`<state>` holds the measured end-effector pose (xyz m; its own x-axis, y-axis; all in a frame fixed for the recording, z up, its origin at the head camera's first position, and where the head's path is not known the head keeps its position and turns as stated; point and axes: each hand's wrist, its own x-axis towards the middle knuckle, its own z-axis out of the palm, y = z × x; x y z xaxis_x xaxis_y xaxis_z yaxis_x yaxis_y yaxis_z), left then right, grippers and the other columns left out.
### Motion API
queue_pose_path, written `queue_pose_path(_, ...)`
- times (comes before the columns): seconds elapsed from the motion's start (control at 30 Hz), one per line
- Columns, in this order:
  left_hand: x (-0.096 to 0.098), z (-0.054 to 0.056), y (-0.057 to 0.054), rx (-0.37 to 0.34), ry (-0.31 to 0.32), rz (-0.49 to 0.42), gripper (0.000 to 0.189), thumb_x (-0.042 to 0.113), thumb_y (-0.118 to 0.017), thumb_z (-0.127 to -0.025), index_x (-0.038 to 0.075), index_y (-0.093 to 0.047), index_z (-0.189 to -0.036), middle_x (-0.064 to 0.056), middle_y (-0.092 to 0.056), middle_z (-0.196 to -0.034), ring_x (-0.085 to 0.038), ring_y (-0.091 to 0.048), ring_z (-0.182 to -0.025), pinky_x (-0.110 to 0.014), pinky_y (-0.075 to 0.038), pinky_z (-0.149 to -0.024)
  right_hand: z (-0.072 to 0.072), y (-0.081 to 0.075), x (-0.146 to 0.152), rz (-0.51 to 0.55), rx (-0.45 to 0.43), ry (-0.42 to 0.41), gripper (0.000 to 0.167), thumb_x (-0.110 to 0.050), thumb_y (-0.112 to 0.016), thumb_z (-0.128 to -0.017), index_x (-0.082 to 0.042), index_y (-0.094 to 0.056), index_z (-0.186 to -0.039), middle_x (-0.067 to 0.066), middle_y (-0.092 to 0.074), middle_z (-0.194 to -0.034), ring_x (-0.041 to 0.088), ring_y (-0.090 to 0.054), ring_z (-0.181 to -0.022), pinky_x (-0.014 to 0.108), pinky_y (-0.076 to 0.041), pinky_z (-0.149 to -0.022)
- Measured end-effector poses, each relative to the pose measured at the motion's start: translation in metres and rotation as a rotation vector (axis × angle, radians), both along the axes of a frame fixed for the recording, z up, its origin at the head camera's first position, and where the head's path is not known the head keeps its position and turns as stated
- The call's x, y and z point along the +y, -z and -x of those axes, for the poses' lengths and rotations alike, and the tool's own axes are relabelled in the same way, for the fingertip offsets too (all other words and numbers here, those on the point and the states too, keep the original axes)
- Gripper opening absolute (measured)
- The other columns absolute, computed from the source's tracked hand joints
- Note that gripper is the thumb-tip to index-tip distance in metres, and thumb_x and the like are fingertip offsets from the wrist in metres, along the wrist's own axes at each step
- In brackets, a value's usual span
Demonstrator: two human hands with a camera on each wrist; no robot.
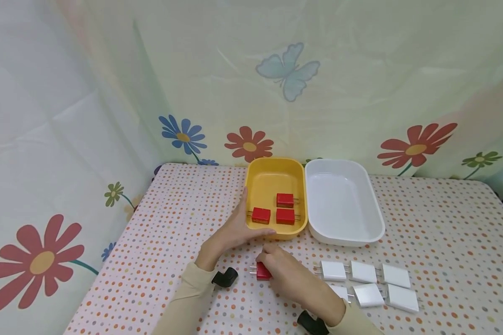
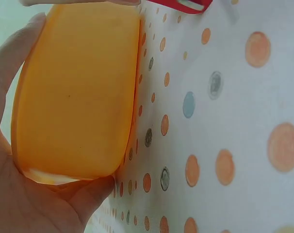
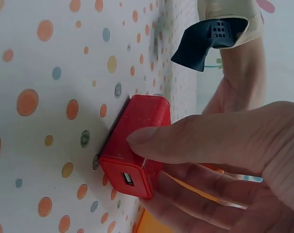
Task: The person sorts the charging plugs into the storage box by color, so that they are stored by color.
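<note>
My left hand [image 1: 236,228] holds the near left corner of a yellow plastic container [image 1: 268,184], with the thumb along its front wall and the fingers at its left side. Inside lie three red charger plugs, one [image 1: 261,215] at the left and two, the upper [image 1: 284,200] and lower [image 1: 285,217], at the right. In front of the container, my right hand [image 1: 291,278] grips another red charger plug [image 3: 137,124] between thumb and fingers, close to the tabletop. Its metal prongs point left in the head view, and its USB port faces the right wrist camera.
A white container [image 1: 339,200] stands against the yellow one's right side. Several white charger plugs [image 1: 363,271] lie in two rows to the right of my right hand. Dotted cloth [image 1: 184,204] covers the table, and a flowered curtain [image 1: 218,83] hangs behind.
</note>
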<state>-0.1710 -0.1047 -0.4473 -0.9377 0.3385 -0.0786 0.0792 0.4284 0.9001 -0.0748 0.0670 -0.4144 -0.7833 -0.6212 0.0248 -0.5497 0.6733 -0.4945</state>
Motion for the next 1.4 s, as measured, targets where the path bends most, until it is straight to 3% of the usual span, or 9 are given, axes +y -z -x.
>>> queue_pose_path(0.33, -0.001, -0.001, -0.002, -0.019, -0.017, 0.022, 0.136, 0.039, -0.092, -0.08, 0.027, 0.011, -0.168, -0.007, -0.008, -0.175, -0.027, -0.02, -0.157, -0.055, -0.024, -0.124, 0.003, 0.002, 0.001, 0.011, -0.006, -0.013, 0.037, 0.018, -0.084, -0.07, 0.004, -0.073, -0.102, 0.008, -0.063, -0.1, 0.021, -0.062, -0.089, 0.036, -0.059, -0.08)
queue_pose_path(0.63, -0.002, 0.001, -0.001, -0.001, -0.003, -0.006, 0.134, 0.035, -0.092, -0.081, 0.023, 0.01, -0.168, -0.007, -0.012, -0.174, -0.028, -0.024, -0.155, -0.055, -0.026, -0.124, 0.01, 0.006, 0.004, 0.057, -0.148, 0.033, 0.041, 0.011, -0.088, -0.072, 0.002, -0.073, -0.108, 0.011, -0.065, -0.11, 0.025, -0.062, -0.099, 0.043, -0.059, -0.084)
queue_pose_path(0.93, -0.002, 0.002, -0.001, 0.014, -0.006, 0.009, 0.135, 0.035, -0.092, -0.08, 0.023, 0.009, -0.169, -0.008, -0.018, -0.173, -0.027, -0.03, -0.152, -0.054, -0.029, -0.123, 0.009, 0.011, 0.002, 0.06, -0.104, 0.025, 0.041, 0.013, -0.088, -0.071, 0.004, -0.073, -0.108, 0.011, -0.064, -0.107, 0.025, -0.062, -0.099, 0.044, -0.059, -0.086)
queue_pose_path(1.1, -0.001, 0.001, -0.001, 0.013, -0.002, -0.004, 0.136, 0.036, -0.093, -0.08, 0.024, 0.009, -0.169, -0.006, -0.018, -0.172, -0.026, -0.03, -0.152, -0.053, -0.028, -0.123, 0.009, 0.011, 0.005, 0.068, -0.128, 0.03, 0.04, 0.012, -0.088, -0.07, 0.003, -0.073, -0.106, 0.008, -0.064, -0.105, 0.022, -0.06, -0.096, 0.04, -0.058, -0.083)
queue_pose_path(1.27, 0.0, 0.0, 0.001, -0.012, 0.0, -0.005, 0.136, 0.037, -0.092, -0.081, 0.028, 0.012, -0.168, -0.004, -0.012, -0.174, -0.024, -0.024, -0.155, -0.052, -0.025, -0.124, 0.012, -0.002, 0.017, 0.073, -0.189, -0.021, 0.039, 0.007, -0.089, -0.07, 0.0, -0.074, -0.105, 0.003, -0.067, -0.101, 0.016, -0.057, -0.089, 0.031, -0.054, -0.076)
queue_pose_path(1.4, 0.0, 0.002, 0.003, 0.014, 0.016, -0.021, 0.133, 0.035, -0.091, -0.082, 0.025, 0.01, -0.168, -0.007, -0.018, -0.172, -0.026, -0.031, -0.151, -0.055, -0.03, -0.122, 0.016, -0.025, 0.029, 0.065, -0.187, -0.054, 0.043, -0.002, -0.093, -0.073, -0.004, -0.075, -0.111, 0.001, -0.069, -0.106, 0.016, -0.059, -0.094, 0.031, -0.055, -0.079)
